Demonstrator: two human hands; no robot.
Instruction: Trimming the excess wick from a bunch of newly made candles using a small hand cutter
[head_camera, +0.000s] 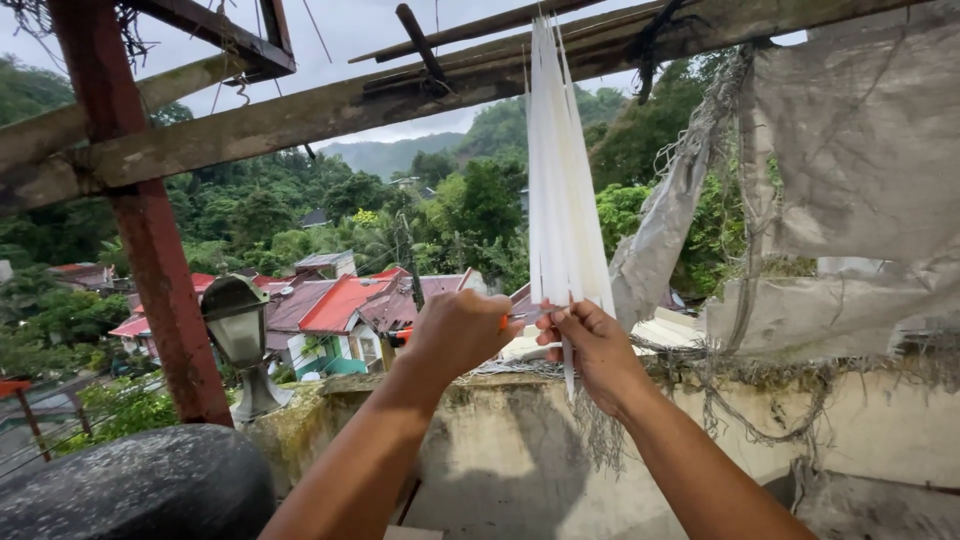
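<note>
A bundle of long white strips (560, 180) hangs straight down from a weathered wooden beam (300, 115) overhead. My right hand (592, 345) pinches the lower ends of the strips between thumb and fingers. My left hand (458, 330) is closed around a small tool with an orange handle (505, 322), its grey tip touching the strips just left of my right fingers. Both forearms reach up from the bottom of the view.
A mossy concrete parapet (520, 420) runs below my hands. A rust-red post (150, 230) stands at left beside a lamp (238, 330) and a dark rounded tank (130, 485). Torn grey sacking (850, 190) hangs at right. Roofs and trees lie beyond.
</note>
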